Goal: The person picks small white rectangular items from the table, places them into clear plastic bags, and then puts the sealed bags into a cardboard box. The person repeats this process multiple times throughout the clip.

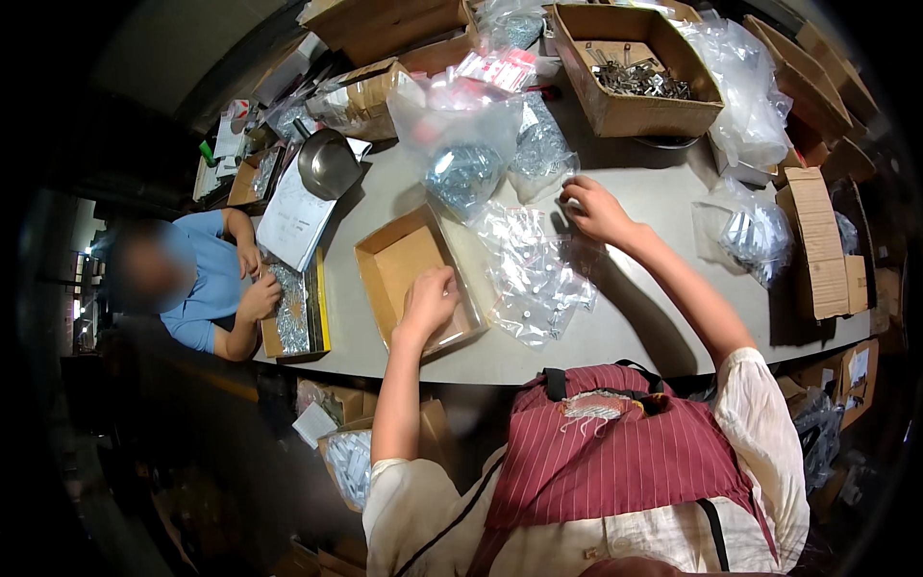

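Note:
My left hand is over the right side of a shallow open cardboard box, its fingers curled together. Whatever it may hold is hidden. My right hand is raised farther right, with thumb and fingers drawn together; anything between them is too small to make out. Between my hands lies a spread of small clear zip bags, some with little metal parts inside. Just beyond them stand an open plastic bag of shiny metal pieces and a second clear bag of metal parts near my right fingertips.
A cardboard box of metal clips stands at the back. At right are a bag of metal parts and upright cardboard. A metal scoop rests on papers. At left, a person in blue handles small parts in a box.

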{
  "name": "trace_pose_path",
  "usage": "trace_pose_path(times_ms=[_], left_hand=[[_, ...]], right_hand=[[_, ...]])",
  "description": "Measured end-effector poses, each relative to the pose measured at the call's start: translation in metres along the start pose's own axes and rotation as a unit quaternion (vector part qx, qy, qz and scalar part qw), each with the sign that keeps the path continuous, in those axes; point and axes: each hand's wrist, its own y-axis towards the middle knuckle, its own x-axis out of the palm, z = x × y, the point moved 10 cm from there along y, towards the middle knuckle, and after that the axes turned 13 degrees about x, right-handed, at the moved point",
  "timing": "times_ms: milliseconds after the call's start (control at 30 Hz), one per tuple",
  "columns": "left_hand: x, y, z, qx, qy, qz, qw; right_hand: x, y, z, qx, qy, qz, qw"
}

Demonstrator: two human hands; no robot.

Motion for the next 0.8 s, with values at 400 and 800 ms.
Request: trace_pose_path(times_ms=[400,800], left_hand=[[-0.047,-0.04,-0.02,-0.144,-0.209,0.239,0.937],[-0.08,-0.055,0.015,-0.064,-0.144,0.267,0.951]], right_hand=[[0.039,0.072,0.022,-0.009,-0.258,0.128,0.957],[-0.002,0.07,0.077,0.192,0.122,0.052,0.972]])
